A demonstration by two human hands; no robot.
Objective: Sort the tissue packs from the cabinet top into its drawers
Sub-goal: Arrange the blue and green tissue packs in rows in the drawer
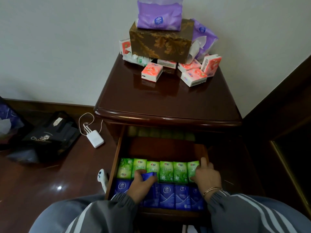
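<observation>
1. Left hand [142, 179] curls its fingers around a small dark blue plastic-wrapped tissue pack [149, 176], gripping it just above the blue row, most likely to slot it into the gap that shows under the wrist.
2. Right hand [206, 175] lies flat and loose on the rightmost green pack, index finger stretched toward the drawer's right wall, gripping nothing; I judge it is steadying that row so the packs stay upright while the other hand works.
3. Pulled out toward the person, the open brown wooden drawer [116, 158] holds 2 rows: 6 green leaf-printed tissue packs [166, 171] standing side by side further in, and a row of dark blue tissue packs [182, 197] along the front edge. Sorting by colour seems to be the plan, one colour per row.
4. Behind the green row the drawer floor is bare wood, with more pale green shapes dimly visible in the shadow at the back; what they are I cannot tell.
5. On the glossy dark red-brown wooden cabinet top [159, 98], several pink and white tissue packs [152, 71] lie loose, some tilted against each other, not yet sorted.
6. Behind them sits a gold and brown leaf-patterned box [159, 42], with a large purple soft tissue bag [159, 15] on top and another purple bag [202, 37] leaning at its right side.
7. The pink packs will probably need a row or drawer of their own.
</observation>
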